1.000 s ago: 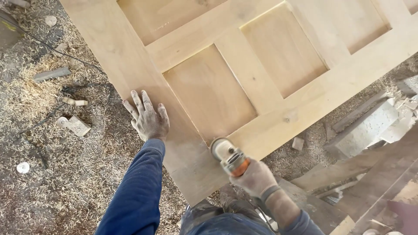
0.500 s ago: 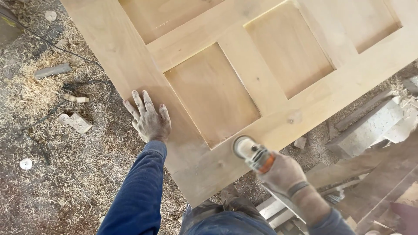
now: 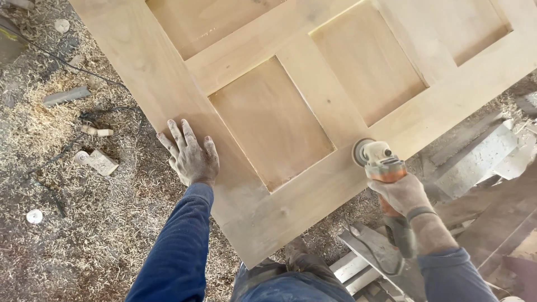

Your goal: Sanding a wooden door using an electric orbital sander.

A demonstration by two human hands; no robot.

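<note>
head view:
left hand (image 3: 191, 160): lay flat on the long edge rail of the wooden panelled door (image 3: 313, 89), fingers (image 3: 178, 133) spread open and holding nothing (palm down, pressing on the wood).
right hand (image 3: 404, 194): fingers wrapped tight around the orange-and-grey body of the angle grinder (image 3: 382, 165).
angle grinder: its round disc end rested on the door's rail, just beside the corner of a recessed panel; a cord hung from its rear end.
door: pale bare wood, lying slantwise across the view, with its near corner above the person's knees.
floor (image 3: 72, 223): covered in wood shavings, with small offcuts (image 3: 98, 161) near the left hand.
stacked boards (image 3: 481, 162): lay to the right, beyond the grinder.
</note>
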